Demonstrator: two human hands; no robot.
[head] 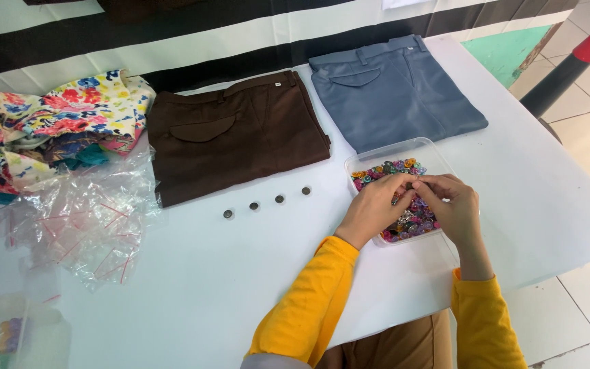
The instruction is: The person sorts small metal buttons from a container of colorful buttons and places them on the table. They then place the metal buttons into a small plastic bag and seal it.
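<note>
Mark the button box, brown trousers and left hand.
button box [370, 161], head view, clear far-left rim.
brown trousers [254, 147], head view, middle of the folded cloth.
left hand [375, 205], head view, back of the hand.

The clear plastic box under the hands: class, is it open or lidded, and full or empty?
Open and nearly full: the clear plastic box shows no lid, colourful buttons fill it, and both hands, left hand and right hand, reach inside.

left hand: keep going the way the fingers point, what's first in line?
Left hand points right, across the clear button box; first it would likely meet the right hand, fingertips already nearly touching. Depth unclear.
</note>
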